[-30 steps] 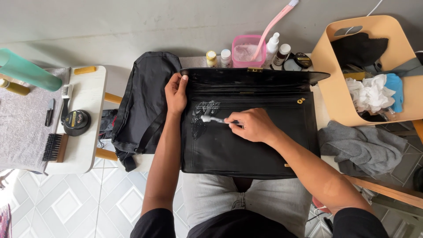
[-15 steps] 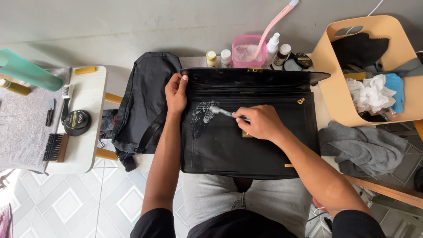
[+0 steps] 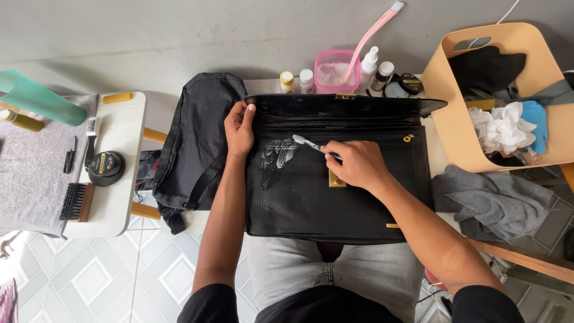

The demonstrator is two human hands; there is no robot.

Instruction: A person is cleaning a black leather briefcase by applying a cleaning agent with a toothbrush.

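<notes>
A black leather briefcase [image 3: 311, 197] lies flat across my lap, flap side up, with a gold clasp near its middle. My left hand [image 3: 240, 127] grips its upper left edge. My right hand [image 3: 354, 164] holds a small white toothbrush [image 3: 306, 142], bristle end pointing left over a patch of white foam streaks [image 3: 275, 158] on the leather.
A black backpack [image 3: 197, 143] lies left of the briefcase. Beyond it stand small bottles [image 3: 297, 80] and a pink tub [image 3: 336, 70]. At left, a white stool [image 3: 122, 155] carries a polish tin [image 3: 106, 167] and brushes. At right are a tan bin [image 3: 448, 113] of rags and a grey cloth [image 3: 493, 200].
My right hand has slid right and slightly up with the toothbrush, away from the foam patch. The foam streaks have spread wider. My left hand has stayed on the briefcase's edge.
</notes>
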